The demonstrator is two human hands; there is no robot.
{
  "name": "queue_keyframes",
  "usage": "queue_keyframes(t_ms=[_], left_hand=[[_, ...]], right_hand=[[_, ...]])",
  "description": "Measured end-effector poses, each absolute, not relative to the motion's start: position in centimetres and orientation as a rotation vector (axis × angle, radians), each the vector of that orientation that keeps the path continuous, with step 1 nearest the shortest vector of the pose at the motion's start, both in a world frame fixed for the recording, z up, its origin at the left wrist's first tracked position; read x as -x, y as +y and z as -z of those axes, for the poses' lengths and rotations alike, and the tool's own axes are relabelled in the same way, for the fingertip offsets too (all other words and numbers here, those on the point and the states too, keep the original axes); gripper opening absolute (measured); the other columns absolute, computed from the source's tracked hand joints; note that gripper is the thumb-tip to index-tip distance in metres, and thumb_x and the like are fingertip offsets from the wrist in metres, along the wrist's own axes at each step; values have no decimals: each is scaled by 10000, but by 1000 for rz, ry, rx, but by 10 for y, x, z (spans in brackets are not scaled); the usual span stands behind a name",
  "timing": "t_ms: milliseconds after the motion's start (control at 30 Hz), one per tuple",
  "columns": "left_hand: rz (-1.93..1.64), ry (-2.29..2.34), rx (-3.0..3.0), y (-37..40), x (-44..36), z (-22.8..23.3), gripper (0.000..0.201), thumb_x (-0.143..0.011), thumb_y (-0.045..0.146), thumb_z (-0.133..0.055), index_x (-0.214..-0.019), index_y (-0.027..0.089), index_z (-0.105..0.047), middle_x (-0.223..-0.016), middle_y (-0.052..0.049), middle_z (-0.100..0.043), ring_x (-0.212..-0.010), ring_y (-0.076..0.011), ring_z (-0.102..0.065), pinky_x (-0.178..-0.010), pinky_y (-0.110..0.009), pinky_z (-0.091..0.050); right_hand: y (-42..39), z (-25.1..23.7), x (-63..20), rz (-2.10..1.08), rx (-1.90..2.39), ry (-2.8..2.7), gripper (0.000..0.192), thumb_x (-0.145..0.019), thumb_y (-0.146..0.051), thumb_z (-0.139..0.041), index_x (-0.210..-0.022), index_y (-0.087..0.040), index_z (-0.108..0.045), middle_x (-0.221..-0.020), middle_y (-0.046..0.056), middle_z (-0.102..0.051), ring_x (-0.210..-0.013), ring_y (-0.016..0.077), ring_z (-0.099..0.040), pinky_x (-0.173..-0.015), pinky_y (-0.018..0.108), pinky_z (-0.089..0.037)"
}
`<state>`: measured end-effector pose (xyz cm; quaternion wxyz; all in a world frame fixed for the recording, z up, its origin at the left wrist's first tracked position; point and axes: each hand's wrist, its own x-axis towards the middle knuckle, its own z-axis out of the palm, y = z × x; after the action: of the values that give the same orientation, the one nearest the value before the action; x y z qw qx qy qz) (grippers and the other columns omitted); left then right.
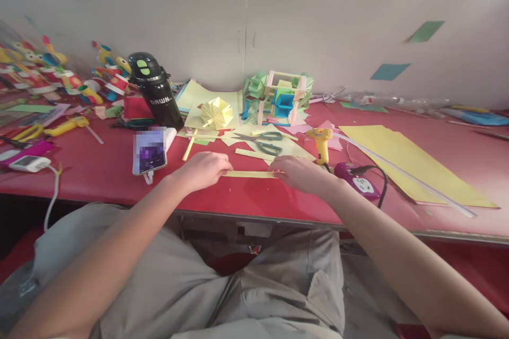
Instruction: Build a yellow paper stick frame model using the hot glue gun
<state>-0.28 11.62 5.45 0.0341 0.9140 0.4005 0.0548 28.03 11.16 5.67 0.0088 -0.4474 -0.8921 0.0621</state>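
Observation:
A narrow yellow paper strip [251, 174] lies level near the red table's front edge, with a hand at each end. My left hand [209, 168] is closed on its left end, fingertips pinched together. At the right end, my right hand [292, 171] grips it the same way. Just beyond the hands are green-handled scissors [268, 143] lying on yellow paper scraps, and another pale strip [254, 155]. A folded yellow paper ball [217, 113] sits farther back. To the right of my right hand stands a yellow glue gun [321, 144].
A phone [149, 152] and a black bottle [155, 90] stand on the left. A paper lantern model [284, 98] is at the back. Yellow sheets [409, 164], a purple power strip [358, 180] and a long clear stick [413, 177] are on the right.

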Motion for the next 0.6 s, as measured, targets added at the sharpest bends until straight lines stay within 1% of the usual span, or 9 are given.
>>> queue_keyframes(t_ms=[233, 333, 433, 600], left_hand=[[-151, 1186, -2867, 118, 3, -51, 324, -914, 114, -455, -1018, 218, -744, -999, -45, -721, -892, -195, -676, -748, -292, -494], [-149, 1175, -2867, 118, 1, -52, 315, -909, 115, -461, -1009, 212, -744, -986, -50, -719, -898, -198, -677, -759, -294, -499], [-150, 1169, -2856, 119, -1, -53, 304, -908, 124, -464, -967, 208, -749, -959, -56, -716, -887, -200, -676, -765, -297, -504], [-202, 1153, -2836, 120, 1, -51, 284, -905, 167, -490, -995, 220, -755, -931, -63, -713, -887, -197, -675, -822, -305, -510]], right_hand=[[125, -48, -291, -163, 1283, -2853, 212, -907, -124, -528, -1017, -200, -693, -1080, 77, -725, -1006, 222, -670, -770, 289, -479], [123, -55, -285, -117, 1333, -2879, 194, -925, -172, -525, -1026, -192, -689, -1071, 89, -718, -1001, 234, -668, -747, 294, -475], [117, -63, -268, -45, 1338, -2911, 191, -949, -244, -517, -982, -171, -690, -1054, 114, -701, -971, 251, -663, -697, 299, -465], [115, -69, -244, -84, 1262, -2949, 221, -971, -200, -469, -979, -167, -687, -1042, 116, -693, -963, 231, -658, -731, 290, -456]])
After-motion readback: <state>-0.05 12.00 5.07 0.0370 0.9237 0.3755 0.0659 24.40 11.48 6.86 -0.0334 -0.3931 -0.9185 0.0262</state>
